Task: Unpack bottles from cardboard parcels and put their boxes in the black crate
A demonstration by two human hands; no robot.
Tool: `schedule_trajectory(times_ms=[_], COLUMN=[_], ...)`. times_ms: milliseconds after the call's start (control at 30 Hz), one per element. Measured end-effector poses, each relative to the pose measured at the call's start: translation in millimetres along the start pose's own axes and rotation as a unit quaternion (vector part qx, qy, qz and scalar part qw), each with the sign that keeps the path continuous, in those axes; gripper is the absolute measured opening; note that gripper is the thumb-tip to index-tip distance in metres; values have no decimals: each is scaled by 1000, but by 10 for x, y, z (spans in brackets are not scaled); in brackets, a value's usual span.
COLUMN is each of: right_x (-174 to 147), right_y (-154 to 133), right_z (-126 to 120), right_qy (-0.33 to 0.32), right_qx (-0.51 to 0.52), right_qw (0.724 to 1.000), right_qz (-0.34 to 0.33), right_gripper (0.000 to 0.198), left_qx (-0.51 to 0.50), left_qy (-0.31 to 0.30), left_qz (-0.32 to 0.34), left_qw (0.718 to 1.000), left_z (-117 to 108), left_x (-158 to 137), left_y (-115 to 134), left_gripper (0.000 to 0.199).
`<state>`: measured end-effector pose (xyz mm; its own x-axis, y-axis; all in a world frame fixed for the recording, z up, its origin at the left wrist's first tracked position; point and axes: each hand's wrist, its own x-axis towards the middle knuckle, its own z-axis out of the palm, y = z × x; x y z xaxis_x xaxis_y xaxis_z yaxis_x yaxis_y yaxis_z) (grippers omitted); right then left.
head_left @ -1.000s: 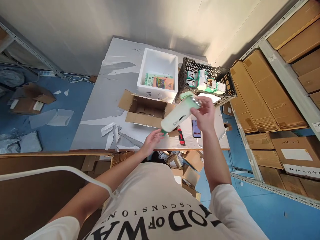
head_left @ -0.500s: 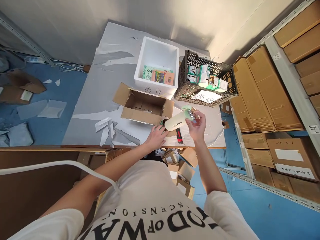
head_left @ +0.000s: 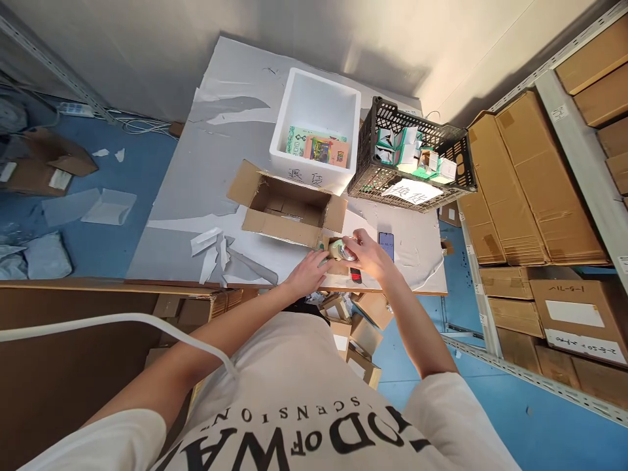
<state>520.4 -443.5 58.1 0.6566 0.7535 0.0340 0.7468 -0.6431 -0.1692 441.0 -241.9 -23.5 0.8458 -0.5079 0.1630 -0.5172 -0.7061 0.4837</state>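
Table (head_left: pixel 181 176) is spread across the frame's centre. Black crate (head_left: pixel 364 188) is set at upper right, its handwritten sheet (head_left: pixel 412 191) turned to the near side, presumably for reading. White foam box (head_left: pixel 338 182) is placed just beside it. Below, an open cardboard box (head_left: pixel 282 229) is left with flaps spread. At centre, small carton (head_left: pixel 338 269) is touched by the left hand (head_left: pixel 310 271), fingers close together, likely for steadying; whether pinched cannot be told. Bottle (head_left: pixel 336 248) is held between the hands, partly hidden, its metallic end clasped by the right hand (head_left: pixel 367 254), probably for control. Phone (head_left: pixel 386 243) is laid at right; red cutter (head_left: pixel 356 277) is partly covered.
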Motion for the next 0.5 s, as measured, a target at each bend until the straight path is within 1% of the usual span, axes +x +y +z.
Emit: schedule_trajectory(times_ms=[100, 200, 267, 367, 500], right_x=[76, 129, 148, 152, 113], right_y=[-45, -99, -111, -86, -6], right_z=[42, 94, 125, 181, 280], right_qy=[-74, -99, -92, -63, -29], right_qx=[-112, -165, -170, -158, -112], right_qw=[991, 981, 981, 985, 993], right_qz=[-13, -6, 2, -3, -20], right_gripper=[36, 37, 40, 41, 43], left_qx=[-24, -35, -38, -46, -54], left_qy=[4, 7, 11, 11, 4], left_qz=[-5, -12, -14, -16, -14], left_qw=[1000, 999, 999, 999, 998], left_z=[29, 40, 34, 16, -4], left_x=[-5, 6, 16, 28, 47], left_y=[-2, 8, 12, 9, -7], left_gripper=[49, 48, 46, 44, 41])
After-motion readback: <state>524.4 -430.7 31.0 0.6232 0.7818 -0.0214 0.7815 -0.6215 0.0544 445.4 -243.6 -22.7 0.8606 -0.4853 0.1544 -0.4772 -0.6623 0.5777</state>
